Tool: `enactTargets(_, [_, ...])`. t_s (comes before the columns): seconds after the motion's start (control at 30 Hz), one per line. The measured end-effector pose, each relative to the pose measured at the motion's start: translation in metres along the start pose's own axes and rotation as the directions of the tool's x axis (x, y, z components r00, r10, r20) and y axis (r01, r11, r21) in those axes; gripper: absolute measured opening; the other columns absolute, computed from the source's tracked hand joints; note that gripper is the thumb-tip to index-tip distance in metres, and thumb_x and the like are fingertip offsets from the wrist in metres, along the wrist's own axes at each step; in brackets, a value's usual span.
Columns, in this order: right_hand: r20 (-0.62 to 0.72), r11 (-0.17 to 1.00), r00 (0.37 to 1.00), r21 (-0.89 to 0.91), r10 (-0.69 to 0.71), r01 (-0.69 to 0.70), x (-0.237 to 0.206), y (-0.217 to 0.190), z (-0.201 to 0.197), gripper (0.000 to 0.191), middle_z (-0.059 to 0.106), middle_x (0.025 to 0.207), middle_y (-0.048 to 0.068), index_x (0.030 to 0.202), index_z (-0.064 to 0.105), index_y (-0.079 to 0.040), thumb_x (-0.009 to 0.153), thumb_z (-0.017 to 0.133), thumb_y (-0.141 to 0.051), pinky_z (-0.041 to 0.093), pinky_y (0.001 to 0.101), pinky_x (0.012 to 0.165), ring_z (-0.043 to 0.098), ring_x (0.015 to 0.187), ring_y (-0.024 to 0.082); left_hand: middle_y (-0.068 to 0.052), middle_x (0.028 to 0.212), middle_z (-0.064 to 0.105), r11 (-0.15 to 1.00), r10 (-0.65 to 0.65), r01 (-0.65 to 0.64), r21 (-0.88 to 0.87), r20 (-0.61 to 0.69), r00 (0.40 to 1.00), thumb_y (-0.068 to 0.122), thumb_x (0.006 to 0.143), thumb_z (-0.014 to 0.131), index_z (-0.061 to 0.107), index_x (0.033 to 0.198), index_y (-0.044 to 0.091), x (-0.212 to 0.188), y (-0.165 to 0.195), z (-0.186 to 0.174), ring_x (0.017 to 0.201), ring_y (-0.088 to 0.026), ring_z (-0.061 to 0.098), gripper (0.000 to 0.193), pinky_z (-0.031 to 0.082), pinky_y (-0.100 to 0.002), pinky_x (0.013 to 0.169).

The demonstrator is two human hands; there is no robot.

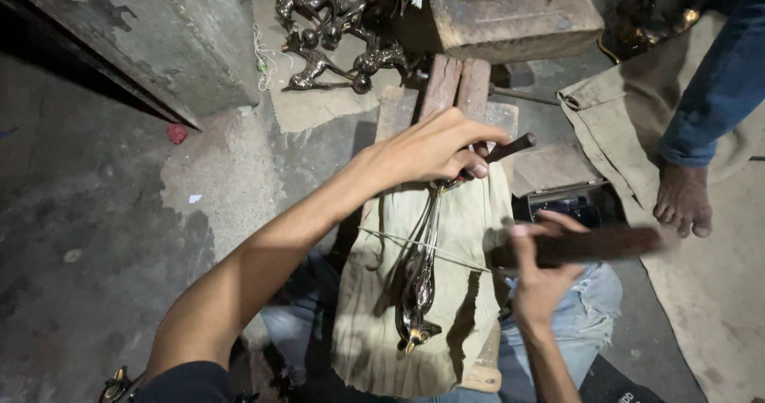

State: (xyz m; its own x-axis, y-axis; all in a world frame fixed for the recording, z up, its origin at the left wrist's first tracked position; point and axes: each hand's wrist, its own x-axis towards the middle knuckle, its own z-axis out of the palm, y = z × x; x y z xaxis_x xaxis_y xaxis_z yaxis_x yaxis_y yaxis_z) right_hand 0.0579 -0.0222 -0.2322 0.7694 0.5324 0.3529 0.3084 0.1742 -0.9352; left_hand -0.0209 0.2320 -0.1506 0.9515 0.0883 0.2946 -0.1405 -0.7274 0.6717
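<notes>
A slim shiny metal bird figure with long thin legs lies lengthwise on a beige cloth spread over a wooden block. My left hand grips the far end of the figure, where a dark rod sticks out past my fingers. My right hand holds a dark wooden-handled tool, blurred by motion, just right of the figure. A thin wire crosses the cloth over the figure.
Several finished metal animal figures lie on the floor at the back. A wooden block sits behind them. Another person's bare foot and jeans leg stand on a beige sack at right. A concrete wall rises at left.
</notes>
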Motion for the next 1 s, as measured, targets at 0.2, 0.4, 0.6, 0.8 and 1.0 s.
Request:
enactTargets(0.2, [0.084, 0.955, 0.957, 0.083, 0.278, -0.285, 0.006, 0.013, 0.003, 0.012, 0.068, 0.082, 0.004, 0.099, 0.063, -0.003, 0.096, 0.072, -0.01, 0.057, 0.0287, 0.067, 0.066, 0.069, 0.014, -0.016, 0.095, 0.078, 0.998, -0.06, 0.057, 0.035, 0.092, 0.994, 0.012, 0.078, 0.084, 0.065, 0.131, 0.006, 0.013, -0.005, 0.004, 0.074, -0.028, 0.075, 0.056, 0.056, -0.042, 0.06])
enactTargets(0.4, [0.041, 0.968, 0.981, -0.179, 0.189, -0.179, 0.048, 0.001, -0.025, 0.019, 0.066, 0.092, 0.002, 0.105, 0.063, -0.001, 0.095, 0.078, -0.006, 0.049, 0.0251, 0.07, 0.06, 0.077, 0.01, -0.012, 0.096, 0.079, 1.0, -0.027, 0.027, 0.0, 0.203, 0.979, 0.004, 0.077, 0.08, 0.065, 0.133, 0.01, 0.027, -0.007, 0.007, 0.077, -0.02, 0.077, 0.059, 0.06, -0.035, 0.06])
enactTargets(0.6, [0.026, 0.949, 0.968, -0.204, 0.251, -0.241, 0.061, -0.003, -0.037, 0.023, 0.066, 0.091, 0.001, 0.114, 0.065, -0.002, 0.093, 0.076, 0.0, 0.046, 0.0261, 0.068, 0.058, 0.076, 0.01, -0.013, 0.092, 0.078, 0.998, -0.066, 0.069, -0.003, 0.269, 0.961, 0.006, 0.08, 0.078, 0.065, 0.131, 0.008, 0.023, -0.002, -0.003, 0.073, -0.022, 0.076, 0.052, 0.056, -0.038, 0.06])
enactTargets(0.8, [0.22, 0.961, 0.953, -0.228, 0.206, -0.155, 0.084, -0.02, -0.036, 0.02, 0.063, 0.084, -0.001, 0.105, 0.063, 0.004, 0.087, 0.069, 0.0, 0.044, 0.0235, 0.07, 0.056, 0.078, 0.006, -0.019, 0.094, 0.075, 0.995, 0.094, -0.091, -0.037, 0.1, 0.991, 0.005, 0.081, 0.077, 0.066, 0.127, 0.003, 0.008, 0.001, -0.009, 0.074, -0.027, 0.074, 0.048, 0.054, -0.041, 0.062])
enactTargets(1.0, [0.297, 0.941, 0.936, -0.328, 0.188, -0.084, 0.105, -0.027, -0.037, 0.029, 0.063, 0.082, 0.003, 0.114, 0.063, 0.005, 0.086, 0.072, 0.001, 0.044, 0.0266, 0.068, 0.059, 0.075, 0.011, -0.02, 0.091, 0.074, 0.996, 0.081, -0.081, -0.046, 0.002, 0.997, 0.005, 0.081, 0.076, 0.066, 0.124, 0.001, 0.0, 0.0, -0.003, 0.075, -0.029, 0.076, 0.044, 0.056, -0.041, 0.064])
